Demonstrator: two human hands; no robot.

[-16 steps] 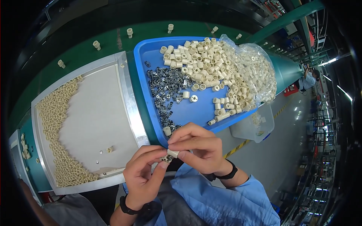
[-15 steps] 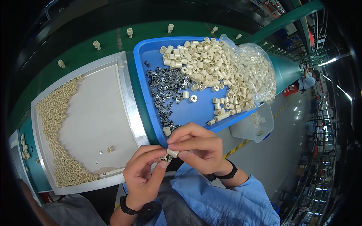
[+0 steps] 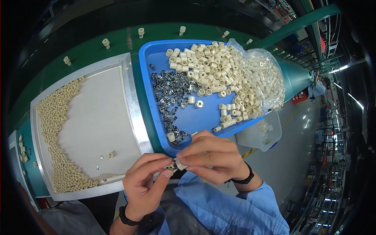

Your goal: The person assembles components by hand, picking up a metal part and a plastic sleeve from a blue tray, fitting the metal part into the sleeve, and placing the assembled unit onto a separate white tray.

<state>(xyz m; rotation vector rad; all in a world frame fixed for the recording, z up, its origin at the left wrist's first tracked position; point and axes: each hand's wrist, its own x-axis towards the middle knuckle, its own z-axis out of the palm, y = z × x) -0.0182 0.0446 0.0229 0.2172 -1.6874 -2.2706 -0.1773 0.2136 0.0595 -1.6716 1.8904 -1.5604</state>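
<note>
In front of the blue tray (image 3: 156, 135), my two hands meet over small parts. My left hand (image 3: 147, 180) pinches a small cream part with shiny metal bits (image 3: 171, 167) between thumb and fingers. A cream cylindrical cap (image 3: 181, 164) is held in the fingertips of my right hand (image 3: 213, 156), right up against that part. Fingers cover much of both pieces, so whether they are joined cannot be seen. Inside the tray lie a heap of cream caps (image 3: 213, 64) and a pile of small metal clips (image 3: 172, 86).
A metal-framed board (image 3: 98, 129) to the left carries rows of cream parts (image 3: 53, 125). Cream pieces stand spaced along the green belt (image 3: 164, 33) behind. A plastic bag of caps (image 3: 266, 74) rests on the tray's right; a clear bin (image 3: 270, 135) is below. Another person (image 3: 318, 88) is far right.
The pieces on the green belt have shifted to the right. The cap in my right hand has turned slightly against the part in my left. The view has moved a little.
</note>
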